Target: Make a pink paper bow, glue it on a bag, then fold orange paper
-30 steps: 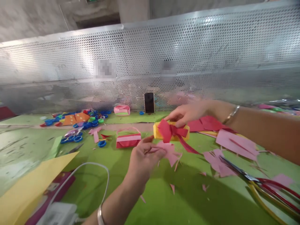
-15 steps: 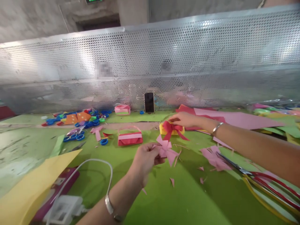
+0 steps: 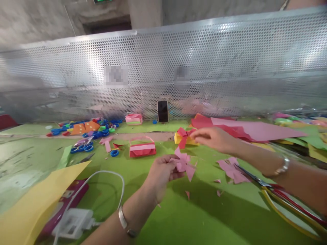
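Observation:
My left hand (image 3: 159, 175) pinches a pink paper bow (image 3: 182, 165), its pointed tails spreading to the right of the fingers. Farther back stands a small yellow paper box (image 3: 176, 137) with a red paper bow (image 3: 182, 134) on its front and top. My right hand (image 3: 216, 139) is at the right end of this box, fingertips close to the bow and slightly apart; nothing shows held in them. To the left sits a red paper handbag (image 3: 142, 150) with a pink band and a thin handle.
Large scissors (image 3: 265, 185) lie at right, blades over a pink paper cutout (image 3: 233, 170). Coloured paper sheets (image 3: 255, 129) are stacked behind. A phone (image 3: 162, 111) leans on the perforated metal panel (image 3: 204, 61). At left are small scissors (image 3: 85, 148), yellow paper (image 3: 43, 200) and a white cable (image 3: 123, 185).
My right hand has drawn back rightward from the top of the red bow. The bow's tails now hang differently. My left hand still has the pink bow, slightly turned.

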`<state>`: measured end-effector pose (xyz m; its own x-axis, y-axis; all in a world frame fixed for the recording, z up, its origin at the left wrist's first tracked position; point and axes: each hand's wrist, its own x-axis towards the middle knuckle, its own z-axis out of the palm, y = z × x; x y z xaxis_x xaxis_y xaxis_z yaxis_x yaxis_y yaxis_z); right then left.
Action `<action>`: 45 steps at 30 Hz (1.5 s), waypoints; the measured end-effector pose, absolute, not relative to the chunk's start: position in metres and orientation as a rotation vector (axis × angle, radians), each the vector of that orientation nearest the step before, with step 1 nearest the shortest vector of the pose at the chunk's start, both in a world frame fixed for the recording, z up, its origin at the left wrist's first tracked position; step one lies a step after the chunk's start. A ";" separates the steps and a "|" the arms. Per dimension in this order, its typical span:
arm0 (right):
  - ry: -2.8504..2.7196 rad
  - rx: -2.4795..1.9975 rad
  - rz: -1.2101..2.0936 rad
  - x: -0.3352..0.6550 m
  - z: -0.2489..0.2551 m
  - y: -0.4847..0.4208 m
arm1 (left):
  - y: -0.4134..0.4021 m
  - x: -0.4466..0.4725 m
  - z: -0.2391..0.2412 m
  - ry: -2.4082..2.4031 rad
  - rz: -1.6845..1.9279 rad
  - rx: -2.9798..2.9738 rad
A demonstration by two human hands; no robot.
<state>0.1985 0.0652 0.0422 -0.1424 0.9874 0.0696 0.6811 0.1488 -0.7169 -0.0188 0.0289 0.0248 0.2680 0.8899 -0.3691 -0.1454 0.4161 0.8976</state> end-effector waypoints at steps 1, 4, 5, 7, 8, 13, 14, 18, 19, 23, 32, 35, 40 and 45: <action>-1.838 -1.595 0.852 0.195 0.040 0.049 | 0.028 -0.018 0.025 1.047 0.822 0.885; -1.669 -1.586 1.162 0.185 0.029 0.004 | 0.021 -0.014 0.024 1.000 0.761 0.940; -1.609 -1.577 1.234 0.181 0.025 -0.007 | 0.019 -0.013 0.024 0.986 0.734 0.963; -1.489 -1.546 1.335 0.173 0.017 -0.025 | 0.013 -0.011 0.025 0.964 0.683 1.007; -1.434 -1.525 1.369 0.169 0.013 -0.031 | 0.011 -0.010 0.025 0.957 0.663 1.032; -1.239 -1.424 1.425 0.160 0.004 -0.048 | 0.005 -0.011 0.028 0.971 0.657 1.072; -1.209 -1.414 1.411 0.160 0.003 -0.049 | 0.005 -0.011 0.028 0.970 0.668 1.047; -1.153 -1.405 1.318 0.160 -0.002 -0.050 | 0.006 -0.010 0.027 0.974 0.690 0.966; -1.151 -1.408 1.292 0.160 -0.003 -0.050 | 0.007 -0.010 0.026 0.978 0.682 0.964; -1.158 -1.415 1.220 0.162 -0.008 -0.048 | 0.006 -0.007 0.019 0.983 0.645 1.040; -1.246 -1.428 1.157 0.173 -0.020 -0.044 | 0.005 -0.008 0.004 0.947 0.642 1.218; -1.352 -1.449 1.083 0.174 -0.020 -0.044 | 0.005 -0.008 0.004 0.918 0.635 1.157; -1.464 -1.462 1.040 0.171 -0.015 -0.048 | 0.005 -0.005 0.005 1.009 0.667 1.193; -1.481 -1.434 1.043 0.172 -0.012 -0.052 | 0.004 -0.004 0.007 1.026 0.732 1.240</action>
